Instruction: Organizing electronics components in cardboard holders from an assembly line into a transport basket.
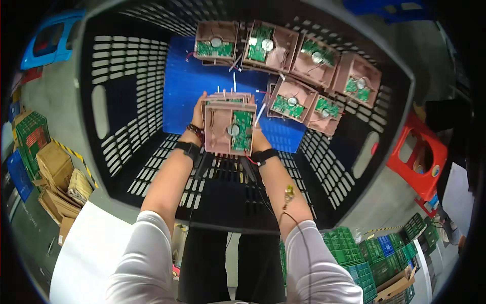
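Held between my two hands is a stack of pink plastic housings (217, 131). The top one carries a green circuit board (242, 124) with a round, pale part on it. My left hand (198, 116) is wrapped round the stack's left side, my right hand (259, 140) round its right; the housings hide most of the fingers. The stack is inside a large black slotted crate (121, 99), above its blue bottom sheet (185, 83). More pink housings with boards stand in piles along the far side (283, 48) and at the right (298, 96).
The crate's walls rise around my arms. A cable (302, 235) runs along my right forearm. Outside are cardboard boxes (54, 164) at left, green crates (341, 243) at lower right, a red plastic frame (430, 152) at right and a blue one (65, 35) at far left.
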The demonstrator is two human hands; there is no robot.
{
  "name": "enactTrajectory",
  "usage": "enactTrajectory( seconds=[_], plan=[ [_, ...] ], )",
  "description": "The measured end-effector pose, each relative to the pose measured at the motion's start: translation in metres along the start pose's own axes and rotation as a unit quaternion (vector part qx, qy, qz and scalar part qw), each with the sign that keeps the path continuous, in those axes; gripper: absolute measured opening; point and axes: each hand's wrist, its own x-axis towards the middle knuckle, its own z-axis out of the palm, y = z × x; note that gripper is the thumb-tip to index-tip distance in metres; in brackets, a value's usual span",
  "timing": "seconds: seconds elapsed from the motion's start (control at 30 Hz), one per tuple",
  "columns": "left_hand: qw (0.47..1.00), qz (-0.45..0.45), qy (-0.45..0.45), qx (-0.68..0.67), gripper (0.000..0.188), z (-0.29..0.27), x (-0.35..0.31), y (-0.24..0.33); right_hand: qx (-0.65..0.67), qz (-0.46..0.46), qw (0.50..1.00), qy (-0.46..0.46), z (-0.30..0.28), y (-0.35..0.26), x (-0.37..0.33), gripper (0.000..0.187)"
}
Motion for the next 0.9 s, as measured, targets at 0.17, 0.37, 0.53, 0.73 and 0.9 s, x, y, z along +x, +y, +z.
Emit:
enactTrajectory(
  seconds=[0.17,0.37,0.53,0.73,0.9],
  plan=[
    [0.998,0.04,-0.033,0.048,0.047,-0.058,0.084,-0.012,-0.089,-0.033,0.995,-0.041,-0.04,0.012,0.061,0.033],
    [0.987,0.028,0.022,0.159,0.056,-0.079,0.12,-0.023,-0.099,0.02,0.995,0.002,-0.095,0.027,0.097,0.04],
    [0.983,0.029,0.07,0.168,0.06,-0.065,0.116,-0.034,-0.085,-0.015,0.994,0.061,-0.1,0.039,0.089,0.034],
    [0.981,0.072,0.082,0.162,0.063,-0.073,0.12,-0.038,0.018,0.024,0.999,0.039,-0.084,0.024,0.075,0.025],
    [0.976,0.107,0.11,0.154,0.065,-0.045,0.11,-0.04,0.106,0.005,0.994,0.013,-0.084,0.019,0.061,0.021]
  ],
)
